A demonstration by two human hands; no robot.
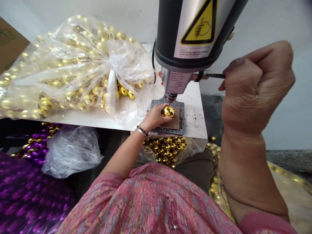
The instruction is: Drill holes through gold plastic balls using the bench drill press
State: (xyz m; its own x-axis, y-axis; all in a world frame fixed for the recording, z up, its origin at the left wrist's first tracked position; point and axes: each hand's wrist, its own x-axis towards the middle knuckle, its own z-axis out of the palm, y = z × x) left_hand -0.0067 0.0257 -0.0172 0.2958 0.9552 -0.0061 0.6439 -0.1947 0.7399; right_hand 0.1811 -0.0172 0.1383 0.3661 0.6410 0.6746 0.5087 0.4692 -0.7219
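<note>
A cardboard box (11, 45) at upper left and, lower down, crumpled clear plastic (71, 152) beside shiny purple baubles (39, 148).

Head camera faces forward, down; right hand (255, 84) nearer, left hand (156, 116) farther.

The drill head (186, 35) blocks the upper centre from above, its lever (214, 75) and the right hand (257, 86) bar the upper right, and the bulging clear bag (80, 68) walls off the upper left; a lane opens at centre right, over the speckled tabletop (194, 113) between the base plate (182, 122) and the right hand
</note>
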